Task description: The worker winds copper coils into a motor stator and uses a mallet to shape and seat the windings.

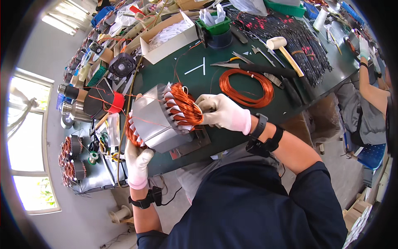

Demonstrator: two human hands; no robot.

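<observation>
A grey motor stator (150, 118) lies on its side on the green bench in front of me. Orange-red copper windings (185, 104) bulge from its right end, with white insulation paper slips between them. My right hand (222, 112), in a white glove with a pink cuff, pinches the edge of these windings; its fingertips are partly hidden. More copper winding shows at the stator's left end. There my left hand (139, 164), gloved the same way, grips the stator's lower corner, most of its fingers hidden behind it. Loose copper wires trail over the housing.
Right of the stator lies a coil of copper wire (224, 85). Beyond it are scissors (232, 64), a mallet (286, 52) and black sleeved leads (290, 37). A box of white strips (168, 37) stands at the back. Finished stators (74, 170) sit left. A co-worker's gloved hand (364, 47) shows far right.
</observation>
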